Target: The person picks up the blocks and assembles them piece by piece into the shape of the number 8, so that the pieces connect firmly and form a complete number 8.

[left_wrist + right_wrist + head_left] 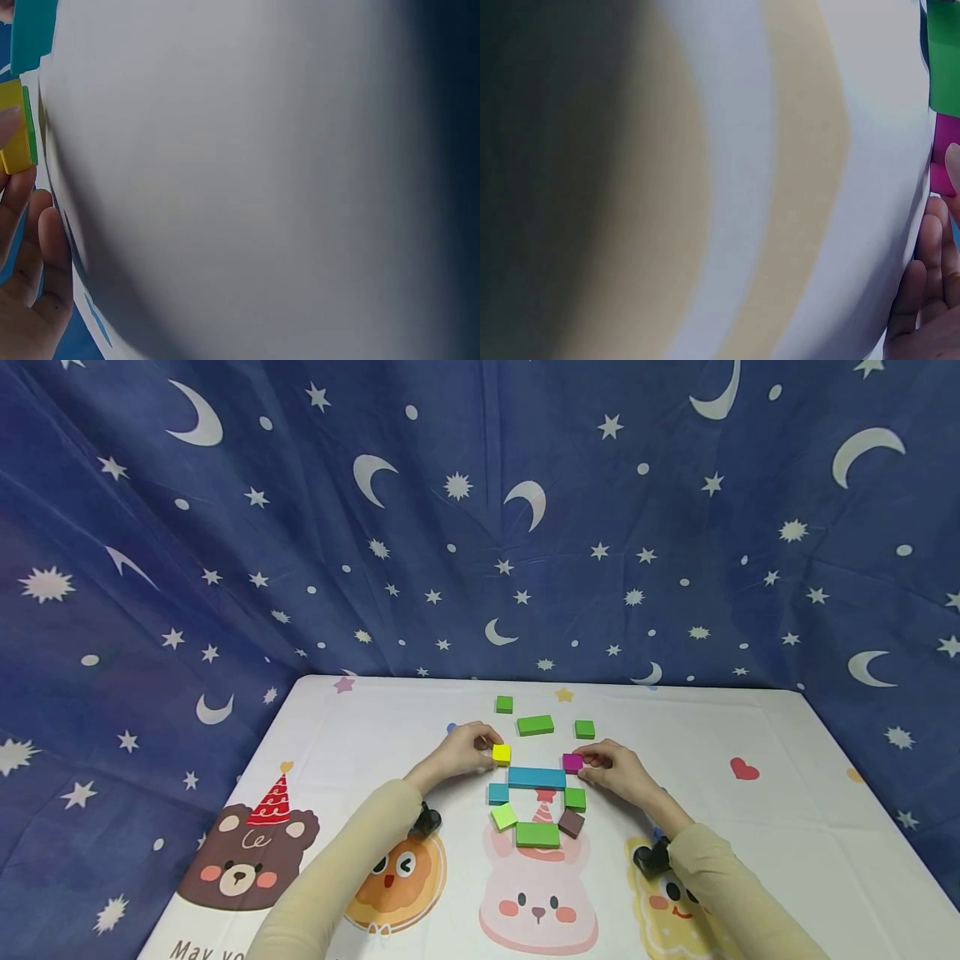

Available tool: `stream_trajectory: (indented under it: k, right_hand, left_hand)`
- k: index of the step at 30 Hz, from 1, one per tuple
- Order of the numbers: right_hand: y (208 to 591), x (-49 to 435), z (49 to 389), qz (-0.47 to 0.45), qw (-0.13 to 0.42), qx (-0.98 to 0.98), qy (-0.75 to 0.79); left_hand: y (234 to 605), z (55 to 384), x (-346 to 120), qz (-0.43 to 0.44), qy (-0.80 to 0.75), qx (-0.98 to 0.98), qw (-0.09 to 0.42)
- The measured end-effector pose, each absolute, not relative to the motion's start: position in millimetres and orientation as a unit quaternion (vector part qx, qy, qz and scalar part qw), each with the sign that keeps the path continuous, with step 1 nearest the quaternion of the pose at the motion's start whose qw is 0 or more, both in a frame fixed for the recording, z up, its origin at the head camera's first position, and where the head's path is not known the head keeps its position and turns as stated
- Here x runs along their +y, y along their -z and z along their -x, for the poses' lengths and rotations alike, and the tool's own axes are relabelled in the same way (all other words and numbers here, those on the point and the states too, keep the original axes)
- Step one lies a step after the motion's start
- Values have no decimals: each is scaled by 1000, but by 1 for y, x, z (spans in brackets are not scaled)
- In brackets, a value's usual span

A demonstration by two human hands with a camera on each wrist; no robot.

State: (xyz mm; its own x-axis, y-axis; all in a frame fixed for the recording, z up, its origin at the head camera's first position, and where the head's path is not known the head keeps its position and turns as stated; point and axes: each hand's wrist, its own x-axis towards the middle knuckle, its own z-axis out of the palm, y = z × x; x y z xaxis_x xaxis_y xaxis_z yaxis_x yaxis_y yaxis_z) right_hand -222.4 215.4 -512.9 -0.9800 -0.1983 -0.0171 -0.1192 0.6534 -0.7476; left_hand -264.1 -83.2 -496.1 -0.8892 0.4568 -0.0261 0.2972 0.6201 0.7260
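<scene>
My left hand (467, 748) pinches a yellow block (501, 755) between thumb and fingers. In the left wrist view, the thumb lies on the face of that yellow block (13, 142). Opposite it, my right hand (617, 770) pinches a magenta block (572, 763), seen at the edge of the right wrist view with the thumb on it. Between and just in front of the hands lies a long blue block (537, 778). A small blue block (498, 793), a green block (575, 800), a tilted lime block (504, 817), a tilted brown block (572, 823) and a long green block (537, 836) continue a ring below it.
Beyond the hands lie a long green block (536, 726) and two small green blocks, one at the back left (505, 704) and one at the right (585, 729). A white cloth (780, 827) with printed cartoon animals covers the table. A blue star-patterned curtain (480, 510) hangs behind it.
</scene>
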Motion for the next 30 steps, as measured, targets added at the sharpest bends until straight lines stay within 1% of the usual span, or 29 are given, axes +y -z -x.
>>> stream_trajectory:
  k: [16, 30]
  right_hand:
    - [513, 214, 221, 77, 50, 909, 407]
    - [513, 216, 222, 87, 52, 906, 410]
  left_hand:
    - [495, 260, -80, -219, -363, 899, 108]
    - [497, 262, -79, -225, -353, 901, 113]
